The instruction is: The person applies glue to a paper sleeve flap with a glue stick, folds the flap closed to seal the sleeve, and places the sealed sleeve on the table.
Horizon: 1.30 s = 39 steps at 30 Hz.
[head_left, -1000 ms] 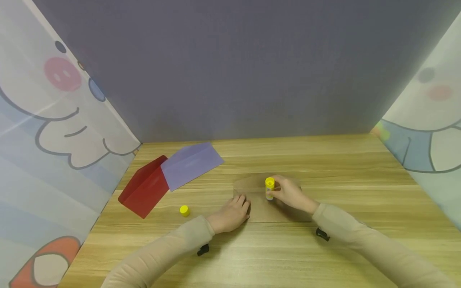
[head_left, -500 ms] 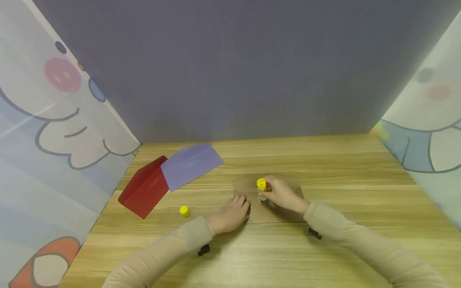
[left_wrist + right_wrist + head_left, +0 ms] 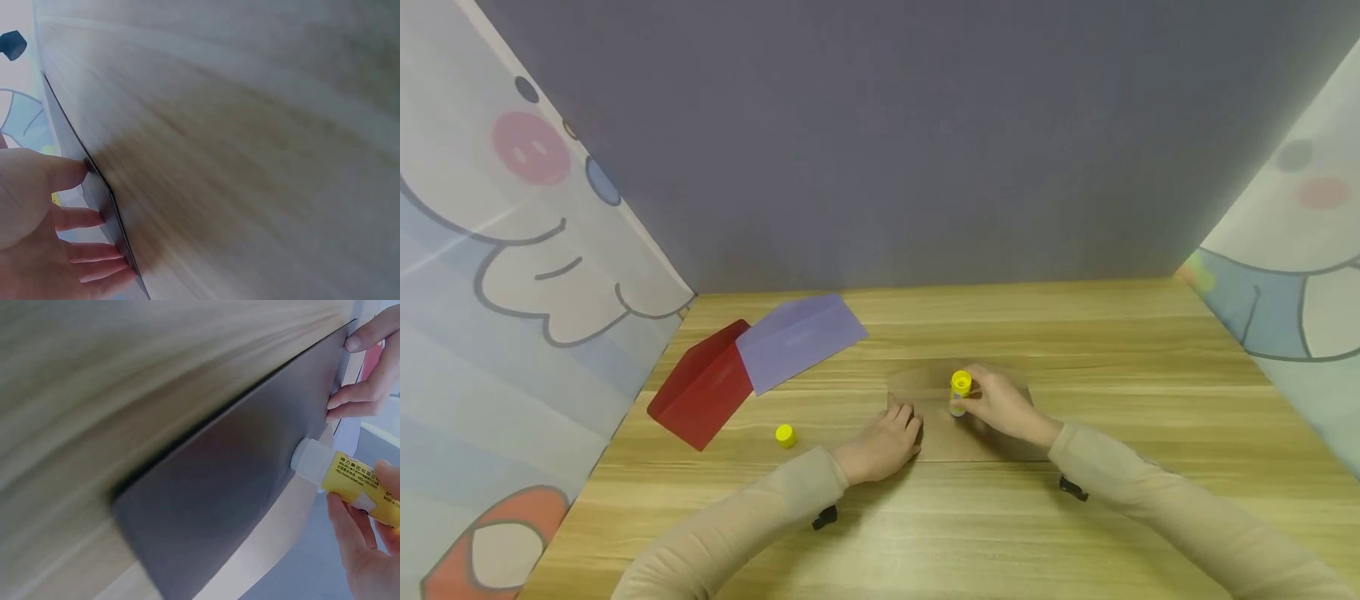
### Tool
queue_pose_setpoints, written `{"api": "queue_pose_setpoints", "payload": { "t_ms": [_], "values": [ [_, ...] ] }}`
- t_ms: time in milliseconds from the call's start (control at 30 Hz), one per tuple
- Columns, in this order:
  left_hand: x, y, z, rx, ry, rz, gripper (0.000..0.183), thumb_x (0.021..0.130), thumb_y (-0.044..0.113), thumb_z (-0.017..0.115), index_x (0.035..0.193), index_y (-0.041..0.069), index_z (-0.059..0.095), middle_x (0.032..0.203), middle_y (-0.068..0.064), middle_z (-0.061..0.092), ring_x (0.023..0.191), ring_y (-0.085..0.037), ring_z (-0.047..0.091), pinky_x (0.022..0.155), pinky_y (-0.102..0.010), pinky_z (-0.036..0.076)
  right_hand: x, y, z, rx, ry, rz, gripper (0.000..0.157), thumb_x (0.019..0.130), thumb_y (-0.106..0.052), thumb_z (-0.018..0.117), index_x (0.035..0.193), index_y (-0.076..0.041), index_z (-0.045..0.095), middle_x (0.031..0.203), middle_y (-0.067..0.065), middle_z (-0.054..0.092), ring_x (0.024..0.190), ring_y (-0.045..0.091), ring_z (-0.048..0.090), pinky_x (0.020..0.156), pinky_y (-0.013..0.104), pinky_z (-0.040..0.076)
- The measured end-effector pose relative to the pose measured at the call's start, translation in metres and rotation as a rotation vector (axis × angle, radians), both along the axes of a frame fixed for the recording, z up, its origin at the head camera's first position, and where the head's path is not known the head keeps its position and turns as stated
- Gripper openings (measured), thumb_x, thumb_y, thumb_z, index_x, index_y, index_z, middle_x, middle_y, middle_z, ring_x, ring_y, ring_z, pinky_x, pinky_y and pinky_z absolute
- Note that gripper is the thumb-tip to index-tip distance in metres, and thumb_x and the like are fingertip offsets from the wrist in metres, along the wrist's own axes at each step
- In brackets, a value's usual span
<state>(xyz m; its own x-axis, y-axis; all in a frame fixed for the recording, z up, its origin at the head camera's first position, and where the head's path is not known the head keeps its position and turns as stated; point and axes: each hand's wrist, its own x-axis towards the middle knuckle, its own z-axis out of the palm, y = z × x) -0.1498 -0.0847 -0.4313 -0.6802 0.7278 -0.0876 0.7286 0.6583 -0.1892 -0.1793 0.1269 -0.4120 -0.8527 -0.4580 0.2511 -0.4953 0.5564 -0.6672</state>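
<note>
A brown envelope (image 3: 936,442) lies on the table with its flap opened away from me. My left hand (image 3: 882,443) rests at its left side; in the left wrist view the fingertips (image 3: 94,217) press on the paper, spread apart. My right hand (image 3: 1006,408) pinches a yellow and white glue stick (image 3: 960,386) between thumb and fingers. It stands nearly upright, its white end down against the envelope just below the flap fold, as the right wrist view shows. The yellow end with a round recess faces up. A yellow cap (image 3: 786,436) sits to the left of my left hand.
A red envelope (image 3: 706,396) and a purple envelope (image 3: 801,343) lie at the back left with flaps raised, the purple one overlapping the red. A grey panel (image 3: 880,150) closes off the back, and cartoon-printed sheets stand on both sides.
My right hand has slid the glue stick left along the envelope, then back right to about where it was. The left hand has stayed in place.
</note>
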Motion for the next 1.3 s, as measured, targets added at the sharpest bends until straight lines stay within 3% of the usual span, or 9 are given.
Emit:
{"api": "queue_pose_setpoints", "payload": {
  "t_ms": [200,833,1033,1300],
  "values": [
    [0.000,0.000,0.002,0.002,-0.004,0.005,0.040,0.093,0.031,0.043,0.120,0.001,0.046,0.117,-0.015,0.044,0.108,-0.025,0.043,0.089,-0.032,0.042,0.001,0.010,-0.002,-0.008,0.082,-0.021,0.030,0.068,-0.004,0.073,0.091,0.004,0.057,0.084,0.010,0.059,0.077,0.026,0.061,0.065,0.026,0.052],
    [0.002,-0.001,0.004,0.011,0.000,-0.001,0.039,0.094,0.030,0.042,0.119,0.001,0.046,0.121,-0.017,0.043,0.112,-0.027,0.043,0.093,-0.033,0.040,-0.001,0.031,0.001,-0.083,-0.119,0.017,0.024,0.073,-0.001,0.069,0.091,0.003,0.054,0.085,0.009,0.058,0.079,0.024,0.060,0.068,0.025,0.052],
    [0.003,-0.001,0.003,0.004,0.006,-0.005,0.039,0.094,0.030,0.042,0.119,0.001,0.046,0.118,-0.015,0.044,0.111,-0.026,0.044,0.093,-0.033,0.039,-0.006,0.037,0.008,-0.003,-0.106,0.045,0.025,0.068,-0.001,0.072,0.087,-0.001,0.056,0.080,0.006,0.059,0.071,0.015,0.055,0.060,0.023,0.049],
    [0.002,-0.001,0.002,0.002,-0.001,0.001,0.038,0.094,0.031,0.041,0.118,0.002,0.046,0.116,-0.014,0.043,0.109,-0.024,0.043,0.093,-0.033,0.039,-0.012,0.050,0.022,0.183,0.032,0.139,0.022,0.063,0.002,0.074,0.079,-0.002,0.059,0.082,0.009,0.062,0.070,0.014,0.055,0.058,0.022,0.047]
  ]
}}
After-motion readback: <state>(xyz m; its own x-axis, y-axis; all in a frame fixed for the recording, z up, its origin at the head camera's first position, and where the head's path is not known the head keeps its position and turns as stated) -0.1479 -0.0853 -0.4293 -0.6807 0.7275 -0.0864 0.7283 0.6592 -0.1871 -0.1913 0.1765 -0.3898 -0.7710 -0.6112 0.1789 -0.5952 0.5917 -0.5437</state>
